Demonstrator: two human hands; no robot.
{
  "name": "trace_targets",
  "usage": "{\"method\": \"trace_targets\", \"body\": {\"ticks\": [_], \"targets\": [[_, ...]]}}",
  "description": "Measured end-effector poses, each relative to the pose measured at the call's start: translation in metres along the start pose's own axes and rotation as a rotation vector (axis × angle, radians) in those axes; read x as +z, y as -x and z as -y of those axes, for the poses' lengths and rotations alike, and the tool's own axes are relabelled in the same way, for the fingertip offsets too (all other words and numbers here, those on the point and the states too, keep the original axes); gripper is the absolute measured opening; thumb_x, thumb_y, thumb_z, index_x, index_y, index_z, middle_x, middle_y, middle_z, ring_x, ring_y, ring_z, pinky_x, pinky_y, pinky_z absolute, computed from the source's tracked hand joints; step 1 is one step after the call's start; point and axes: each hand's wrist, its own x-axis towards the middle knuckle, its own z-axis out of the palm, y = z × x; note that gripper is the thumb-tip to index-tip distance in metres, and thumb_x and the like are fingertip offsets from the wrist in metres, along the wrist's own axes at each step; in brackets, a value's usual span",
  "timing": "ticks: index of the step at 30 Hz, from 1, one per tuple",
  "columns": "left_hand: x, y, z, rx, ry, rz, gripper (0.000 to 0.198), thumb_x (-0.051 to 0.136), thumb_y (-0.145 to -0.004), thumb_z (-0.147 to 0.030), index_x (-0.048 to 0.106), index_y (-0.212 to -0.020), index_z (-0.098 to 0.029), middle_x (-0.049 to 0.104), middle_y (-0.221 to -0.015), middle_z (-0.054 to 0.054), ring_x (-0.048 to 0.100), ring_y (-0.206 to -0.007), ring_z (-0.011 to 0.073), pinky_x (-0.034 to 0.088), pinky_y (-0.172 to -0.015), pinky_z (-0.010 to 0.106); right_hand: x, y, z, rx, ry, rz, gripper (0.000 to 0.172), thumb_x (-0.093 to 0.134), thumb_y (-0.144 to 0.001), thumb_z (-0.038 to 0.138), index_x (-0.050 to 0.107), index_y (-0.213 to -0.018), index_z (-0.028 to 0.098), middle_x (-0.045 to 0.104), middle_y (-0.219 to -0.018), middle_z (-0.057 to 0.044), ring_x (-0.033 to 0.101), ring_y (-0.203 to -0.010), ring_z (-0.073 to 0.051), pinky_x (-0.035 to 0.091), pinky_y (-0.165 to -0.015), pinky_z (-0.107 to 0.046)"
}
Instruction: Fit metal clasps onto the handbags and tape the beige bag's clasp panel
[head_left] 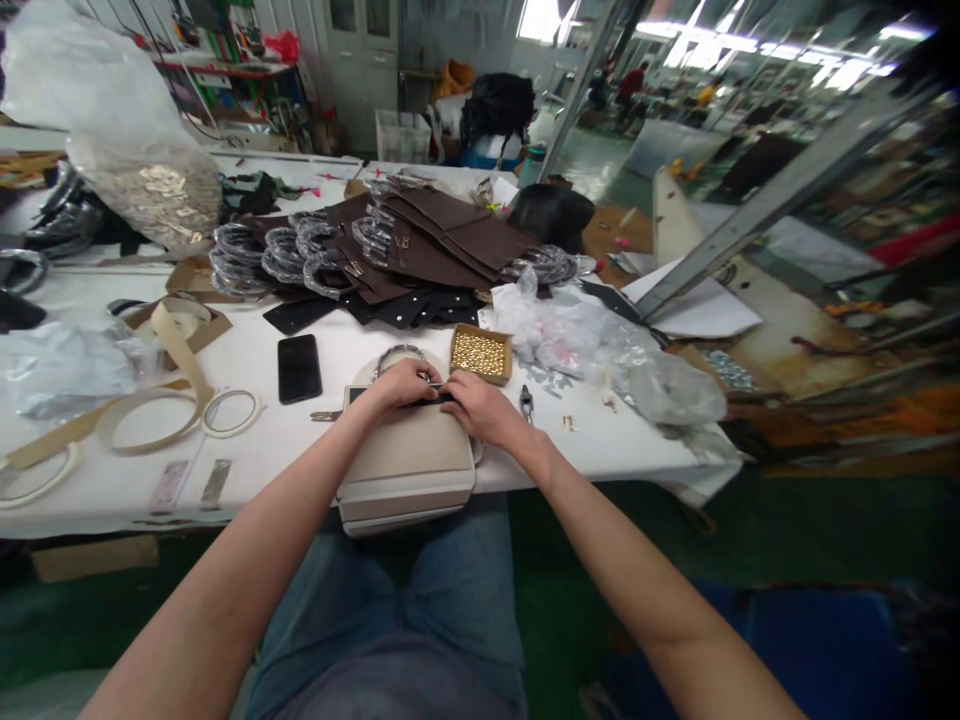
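A beige bag [409,450] lies at the table's front edge, its near part jutting out over my lap. At its far edge runs a dark strip [426,396], mostly covered by my fingers. My left hand [407,384] is closed on this strip from the left, fingers bent. My right hand [480,406] pinches it from the right, with the fingertips of both hands nearly meeting. Just beyond my hands shows a plastic-wrapped ring handle [400,353]. Close by my right hand is a small cardboard box [480,354] of gold-coloured studs.
Pliers [526,402] lie to the right, a phone [298,368] and tape rolls [230,412] to the left. Dark brown panels with wrapped handles [442,235] are heaped behind. Clear plastic bags [592,340] cover the right side. A slanting metal post [720,235] rises there.
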Motion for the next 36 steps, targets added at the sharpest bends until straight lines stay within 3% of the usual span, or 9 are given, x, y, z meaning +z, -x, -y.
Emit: {"method": "trace_targets", "body": {"ticks": [14, 21, 27, 31, 36], "targets": [[0.000, -0.003, 0.008, 0.031, 0.010, -0.018, 0.032, 0.085, -0.079, -0.014, 0.085, -0.110, -0.015, 0.065, -0.069, -0.004, 0.046, -0.055, 0.0107, 0.032, -0.053, 0.023, 0.011, 0.004, 0.002, 0.069, -0.126, -0.056, 0.015, 0.059, -0.118, 0.026, 0.070, -0.128, 0.023, 0.068, -0.124, -0.013, 0.062, -0.121, -0.033, 0.056, -0.107, -0.049], [-0.002, -0.002, 0.002, 0.050, -0.045, -0.020, 0.031, 0.084, -0.074, -0.012, 0.086, -0.104, -0.019, 0.071, -0.076, -0.001, 0.058, -0.062, 0.0144, 0.039, -0.054, 0.023, 0.000, 0.005, 0.007, 0.095, -0.205, -0.114, 0.022, 0.062, -0.118, 0.032, 0.075, -0.133, 0.025, 0.071, -0.126, -0.013, 0.068, -0.119, -0.032, 0.060, -0.103, -0.049], [-0.001, -0.002, 0.004, 0.032, -0.021, -0.023, 0.031, 0.086, -0.074, -0.017, 0.086, -0.104, -0.020, 0.070, -0.076, -0.001, 0.056, -0.060, 0.0142, 0.037, -0.053, 0.024, -0.010, 0.015, 0.014, 0.318, -0.441, -0.342, 0.026, 0.062, -0.116, 0.033, 0.085, -0.126, 0.027, 0.078, -0.121, -0.008, 0.074, -0.112, -0.027, 0.061, -0.101, -0.042], [-0.001, -0.002, 0.006, 0.020, -0.015, -0.006, 0.033, 0.086, -0.076, -0.019, 0.086, -0.109, -0.018, 0.065, -0.069, -0.002, 0.051, -0.055, 0.0138, 0.034, -0.051, 0.025, 0.002, 0.016, 0.015, 0.465, -0.602, -0.269, 0.037, 0.076, -0.105, 0.035, 0.082, -0.140, 0.028, 0.083, -0.110, -0.004, 0.077, -0.096, -0.025, 0.063, -0.090, -0.038], [-0.001, -0.001, 0.009, 0.054, -0.029, -0.022, 0.034, 0.084, -0.075, -0.021, 0.086, -0.109, -0.018, 0.073, -0.080, 0.000, 0.055, -0.059, 0.0140, 0.036, -0.052, 0.025, 0.014, 0.008, 0.015, 0.533, -0.650, -0.257, 0.025, 0.082, -0.099, 0.040, 0.087, -0.118, 0.024, 0.085, -0.108, -0.005, 0.079, -0.094, -0.025, 0.062, -0.084, -0.034]]}}
